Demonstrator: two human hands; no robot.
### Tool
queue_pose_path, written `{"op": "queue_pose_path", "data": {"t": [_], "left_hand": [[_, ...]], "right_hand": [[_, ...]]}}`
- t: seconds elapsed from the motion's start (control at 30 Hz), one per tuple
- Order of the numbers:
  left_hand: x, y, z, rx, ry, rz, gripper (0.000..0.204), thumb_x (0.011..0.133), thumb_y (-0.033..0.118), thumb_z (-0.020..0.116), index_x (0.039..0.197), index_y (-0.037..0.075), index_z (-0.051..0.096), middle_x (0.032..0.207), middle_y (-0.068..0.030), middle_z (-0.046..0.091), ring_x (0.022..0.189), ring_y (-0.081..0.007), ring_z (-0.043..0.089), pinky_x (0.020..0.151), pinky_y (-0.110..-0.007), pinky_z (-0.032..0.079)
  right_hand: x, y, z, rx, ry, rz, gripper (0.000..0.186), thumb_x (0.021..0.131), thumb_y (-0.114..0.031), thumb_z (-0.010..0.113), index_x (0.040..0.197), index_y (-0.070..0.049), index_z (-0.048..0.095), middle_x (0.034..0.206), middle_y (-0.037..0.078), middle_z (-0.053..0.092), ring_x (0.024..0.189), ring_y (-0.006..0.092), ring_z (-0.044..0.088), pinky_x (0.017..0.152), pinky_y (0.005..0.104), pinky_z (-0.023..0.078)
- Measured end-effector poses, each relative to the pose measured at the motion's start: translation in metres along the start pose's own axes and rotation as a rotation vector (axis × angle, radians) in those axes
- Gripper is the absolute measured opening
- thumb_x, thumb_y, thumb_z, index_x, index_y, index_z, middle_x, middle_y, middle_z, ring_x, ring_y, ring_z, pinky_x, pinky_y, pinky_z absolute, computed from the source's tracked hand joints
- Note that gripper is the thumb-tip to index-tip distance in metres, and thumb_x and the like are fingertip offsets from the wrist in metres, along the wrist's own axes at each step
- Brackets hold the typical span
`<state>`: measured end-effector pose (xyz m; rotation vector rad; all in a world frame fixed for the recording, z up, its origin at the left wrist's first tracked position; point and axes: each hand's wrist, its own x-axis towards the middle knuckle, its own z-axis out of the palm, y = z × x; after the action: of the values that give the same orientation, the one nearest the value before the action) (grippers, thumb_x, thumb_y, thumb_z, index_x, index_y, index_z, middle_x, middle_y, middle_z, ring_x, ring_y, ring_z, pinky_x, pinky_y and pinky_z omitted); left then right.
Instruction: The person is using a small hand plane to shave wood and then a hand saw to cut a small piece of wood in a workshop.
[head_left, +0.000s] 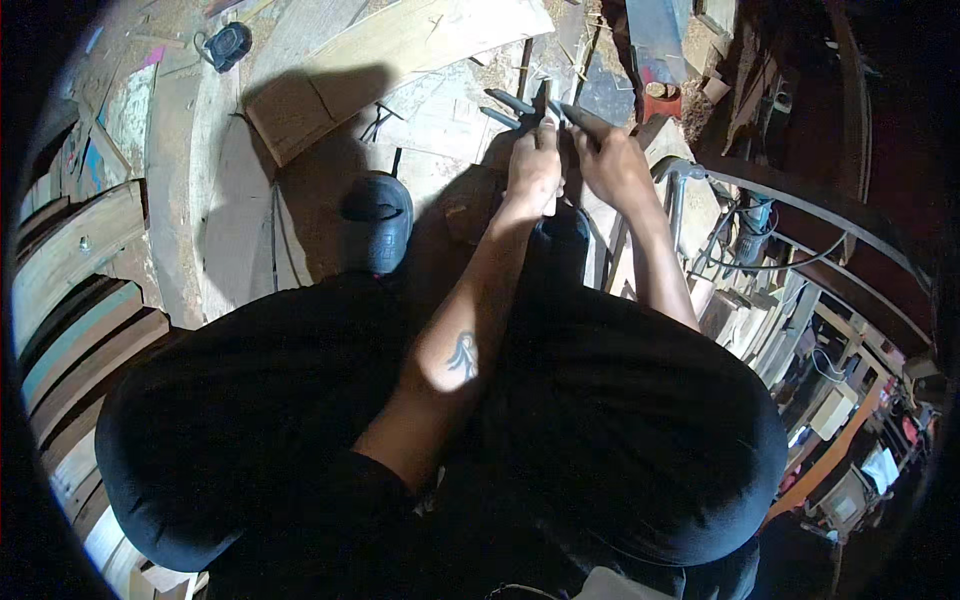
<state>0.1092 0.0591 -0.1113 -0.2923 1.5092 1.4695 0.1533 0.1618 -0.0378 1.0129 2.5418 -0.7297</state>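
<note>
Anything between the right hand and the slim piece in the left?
Nothing visible. The right hand is close beside the slim piece that the left hand grips. The grey bars show left of the piece, not between.

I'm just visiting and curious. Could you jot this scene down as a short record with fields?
Left hand: left hand closed around a narrow piece, kind unclear
Right hand: right hand close beside it, fingers bent; its grip is hard to tell
Near the hands: grey bars jutting leftward
Upper middle: wooden board
Upper left: what looks like a dark tape measure
Left of the hands: dark shoe
</note>
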Motion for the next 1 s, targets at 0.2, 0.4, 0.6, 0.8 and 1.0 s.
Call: {"op": "queue_pose_path", "data": {"t": [0.2, 0.4, 0.6, 0.8, 1.0], "left_hand": [[0.02, -0.017, 0.01, 0.179, 0.094, 0.074, 0.061, 0.104, 0.046, 0.04, 0.109, -0.009, 0.067, 0.099, -0.0334, 0.069, 0.092, -0.0443, 0.069, 0.082, -0.048, 0.053], [0.017, -0.015, 0.023, 0.241, 0.093, 0.07, 0.062, 0.105, 0.045, 0.037, 0.11, -0.009, 0.067, 0.104, -0.0349, 0.067, 0.106, -0.0494, 0.064, 0.092, -0.05, 0.049], [0.027, -0.026, 0.019, 0.32, 0.088, 0.08, 0.061, 0.106, 0.045, 0.036, 0.107, -0.009, 0.065, 0.096, -0.0308, 0.069, 0.087, -0.0459, 0.07, 0.078, -0.051, 0.056], [0.023, -0.02, 0.009, 0.203, 0.042, 0.084, 0.045, 0.106, 0.045, 0.042, 0.086, 0.007, 0.055, 0.057, -0.0002, 0.049, 0.04, -0.0125, 0.047, 0.035, -0.03, 0.038], [0.022, -0.023, 0.011, 0.197, 0.069, 0.018, 0.062, 0.104, 0.048, 0.04, 0.107, -0.008, 0.068, 0.106, -0.0354, 0.066, 0.107, -0.0491, 0.064, 0.094, -0.052, 0.05]], "right_hand": [[-0.01, -0.004, 0.006, -0.07, 0.095, -0.058, 0.035, 0.098, -0.026, 0.055, 0.13, -0.021, 0.068, 0.089, 0.028, 0.071, 0.085, 0.0415, 0.071, 0.081, 0.05, 0.056], [-0.007, -0.002, 0.003, -0.126, 0.097, -0.011, 0.033, 0.098, -0.027, 0.056, 0.126, -0.018, 0.07, 0.099, 0.026, 0.07, 0.092, 0.0435, 0.069, 0.085, 0.0512, 0.055], [0.03, -0.007, -0.002, -0.169, 0.093, -0.019, 0.034, 0.097, -0.031, 0.057, 0.125, -0.015, 0.07, 0.1, 0.026, 0.071, 0.096, 0.0438, 0.069, 0.087, 0.0503, 0.055], [0.045, 0.013, -0.001, 0.011, 0.027, 0.055, 0.033, 0.098, -0.031, 0.058, 0.125, -0.014, 0.07, 0.105, 0.026, 0.071, 0.104, 0.0437, 0.068, 0.095, 0.0484, 0.053], [-0.003, 0.003, -0.005, -0.12, 0.029, -0.041, 0.031, 0.097, -0.024, 0.057, 0.124, -0.016, 0.07, 0.1, 0.024, 0.072, 0.098, 0.0403, 0.07, 0.089, 0.0486, 0.055]]}}
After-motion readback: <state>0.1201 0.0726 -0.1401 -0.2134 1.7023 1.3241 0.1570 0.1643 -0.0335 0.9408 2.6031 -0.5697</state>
